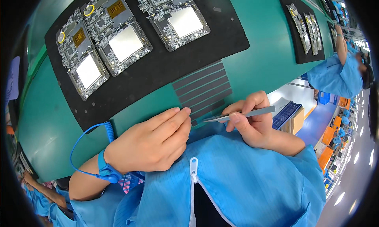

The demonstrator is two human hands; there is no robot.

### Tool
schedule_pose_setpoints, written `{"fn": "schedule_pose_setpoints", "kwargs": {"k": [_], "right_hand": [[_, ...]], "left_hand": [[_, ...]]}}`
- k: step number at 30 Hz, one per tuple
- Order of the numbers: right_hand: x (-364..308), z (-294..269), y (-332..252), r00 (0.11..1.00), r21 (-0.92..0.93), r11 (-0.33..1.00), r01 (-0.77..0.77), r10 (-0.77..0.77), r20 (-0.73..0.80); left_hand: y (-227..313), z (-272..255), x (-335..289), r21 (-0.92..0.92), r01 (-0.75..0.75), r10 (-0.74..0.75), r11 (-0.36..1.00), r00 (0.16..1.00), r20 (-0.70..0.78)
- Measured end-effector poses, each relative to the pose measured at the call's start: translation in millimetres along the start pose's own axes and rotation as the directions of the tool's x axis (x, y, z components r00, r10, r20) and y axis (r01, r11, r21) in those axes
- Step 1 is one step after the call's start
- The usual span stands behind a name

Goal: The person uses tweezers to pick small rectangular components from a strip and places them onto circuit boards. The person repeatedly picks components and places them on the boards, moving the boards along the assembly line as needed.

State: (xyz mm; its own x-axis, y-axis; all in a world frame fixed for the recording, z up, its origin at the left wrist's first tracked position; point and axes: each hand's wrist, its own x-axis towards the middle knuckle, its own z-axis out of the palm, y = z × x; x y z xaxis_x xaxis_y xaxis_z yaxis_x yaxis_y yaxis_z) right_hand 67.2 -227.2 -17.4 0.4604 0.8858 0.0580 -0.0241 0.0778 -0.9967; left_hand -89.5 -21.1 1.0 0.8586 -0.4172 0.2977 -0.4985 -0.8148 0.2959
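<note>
My right hand point(252, 118) grips a pair of metal tweezers point(252, 111), their tips pointing left over the near end of a sheet of dark grey strips point(203, 86). At that sheet's near left edge are the fingertips of my left hand point(154, 142). Its fingers are pressed together and its thumb is hidden beneath, so the hold on the sheet shows only in part. A blue wrist strap point(106, 169) with a coiled cord circles my left wrist. Beyond the sheet, a black mat point(221, 33) carries three circuit board assemblies point(126, 43) with shiny silver panels.
The green tabletop point(260, 57) runs under everything. Another black mat point(301, 58) with more boards point(314, 33) lies at the far right, near a co-worker in a blue smock point(335, 77). A blue crate point(287, 113) stands below the table's right edge.
</note>
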Motion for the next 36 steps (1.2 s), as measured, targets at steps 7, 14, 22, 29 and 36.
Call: {"fn": "schedule_pose_setpoints", "kwargs": {"k": [7, 14, 22, 29, 36], "right_hand": [[6.3, 2.6, 0.6, 0.999, -0.038, 0.999, 0.008, -0.007, 0.048], [8.6, 0.8, -0.2, 0.999, -0.017, 0.999, -0.028, 0.029, 0.046], [9.2, 1.1, 1.8, 0.996, -0.056, 0.998, 0.025, -0.02, 0.085], [14.3, -10.1, -2.2, 0.965, 0.025, 0.994, 0.103, -0.106, 0.238], [71.3, 1.7, -39.7, 0.999, 0.229, 0.973, -0.009, 0.019, -0.04]], "left_hand": [[0.2, 5.7, -2.6, -0.039, 0.015, -0.016, 0.999, 0.999, -0.034], [-0.9, 5.3, -5.4, -0.041, 0.012, -0.013, 0.999, 0.999, -0.042], [-0.8, 5.4, -5.0, -0.048, 0.025, -0.028, 0.999, 0.998, -0.059], [0.0, 5.0, -5.8, -0.037, 0.032, -0.034, 0.999, 0.997, -0.064], [-11.7, -14.7, -14.3, -0.215, 0.124, -0.169, 0.969, 0.964, -0.207]]}}
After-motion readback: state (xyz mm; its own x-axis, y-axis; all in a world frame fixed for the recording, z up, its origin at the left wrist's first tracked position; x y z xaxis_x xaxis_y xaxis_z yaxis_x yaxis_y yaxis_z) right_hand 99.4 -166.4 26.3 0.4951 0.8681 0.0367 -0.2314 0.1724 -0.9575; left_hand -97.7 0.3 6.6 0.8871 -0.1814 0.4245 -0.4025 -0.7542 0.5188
